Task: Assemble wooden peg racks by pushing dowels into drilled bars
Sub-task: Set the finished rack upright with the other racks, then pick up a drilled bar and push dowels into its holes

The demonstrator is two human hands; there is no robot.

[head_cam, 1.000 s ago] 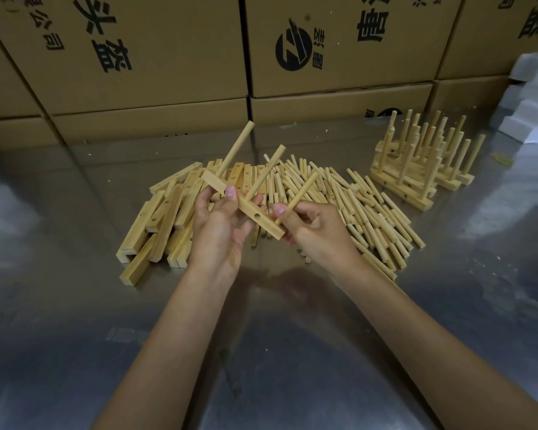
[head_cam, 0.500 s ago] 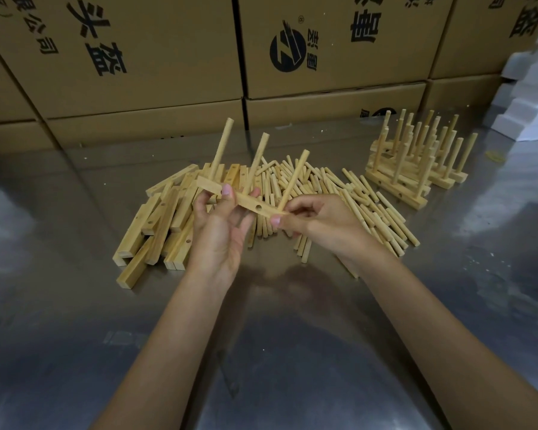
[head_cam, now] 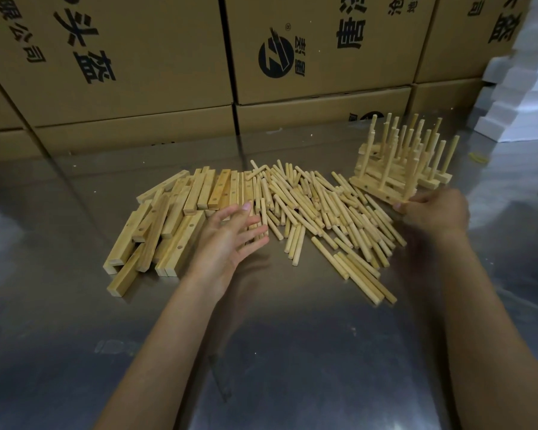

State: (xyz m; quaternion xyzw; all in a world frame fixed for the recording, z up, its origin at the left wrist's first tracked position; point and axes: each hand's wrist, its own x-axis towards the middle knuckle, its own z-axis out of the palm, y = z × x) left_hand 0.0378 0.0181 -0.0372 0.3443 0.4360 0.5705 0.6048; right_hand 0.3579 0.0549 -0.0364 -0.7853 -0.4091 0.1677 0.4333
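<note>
The peg rack (head_cam: pixel 382 189) has left both hands' grip in front of the dowel pile (head_cam: pixel 320 212) and now sits right of it, against the finished racks (head_cam: pixel 407 156), its near end pinched by the right hand (head_cam: pixel 432 211). The left hand (head_cam: pixel 230 237) hovers with fingers spread, holding nothing, where the pile meets the drilled bars (head_cam: pixel 171 218).

A heap of flat wooden bars (head_cam: pixel 174 221) with small round holes lies on the left, a big spread of short round dowels (head_cam: pixel 323 209) lies flat just beside it in the middle, and finished peg racks (head_cam: pixel 401 162) with dowels sticking up stand stacked on the right.
</note>
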